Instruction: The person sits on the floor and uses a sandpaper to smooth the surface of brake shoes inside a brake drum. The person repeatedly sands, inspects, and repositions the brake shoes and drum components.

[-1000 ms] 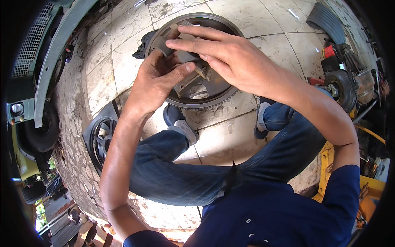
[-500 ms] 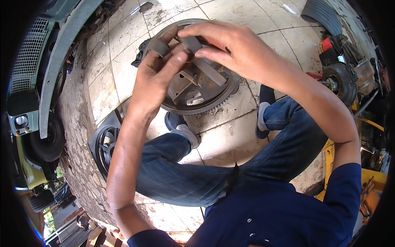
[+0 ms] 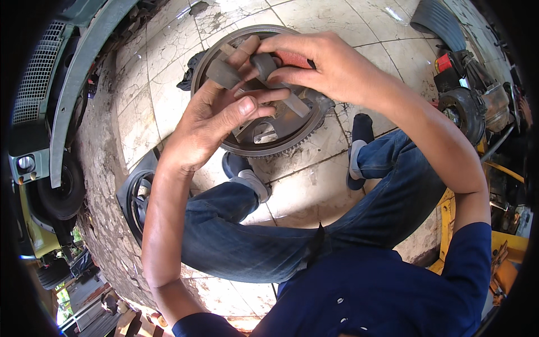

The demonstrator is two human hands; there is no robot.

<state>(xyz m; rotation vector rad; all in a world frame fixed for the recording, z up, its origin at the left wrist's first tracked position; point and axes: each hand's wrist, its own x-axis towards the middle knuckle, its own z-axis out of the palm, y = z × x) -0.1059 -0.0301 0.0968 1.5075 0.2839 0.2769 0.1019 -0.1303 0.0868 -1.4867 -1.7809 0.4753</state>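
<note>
My left hand (image 3: 208, 118) has a dark grey, curved metal piece (image 3: 223, 74) hooked across its index finger; its thumb and other fingers are spread. Close beside it, my right hand (image 3: 314, 64) pinches a grey metal piece with a rounded end (image 3: 263, 65) between thumb and fingers. A flat bar (image 3: 296, 104) slants below that piece; whether the two are joined, I cannot tell. Beneath both hands is a large round metal wheel with a toothed rim (image 3: 264, 151), rusty inside. Something red (image 3: 293, 58) shows under my right fingers.
A black spoked pulley-like part (image 3: 137, 194) stands left of my legs. Black cloth (image 3: 192, 70) lies beside the wheel. A dark motor-like machine (image 3: 463, 106) and a yellow metal frame (image 3: 447, 224) are to the right. Vehicle parts and a tyre (image 3: 63, 188) line the left.
My left thumb and fingers have spread apart, and the thumb has dropped away from the metal pieces. The left piece has shifted slightly right and down. My right hand keeps its pinch.
</note>
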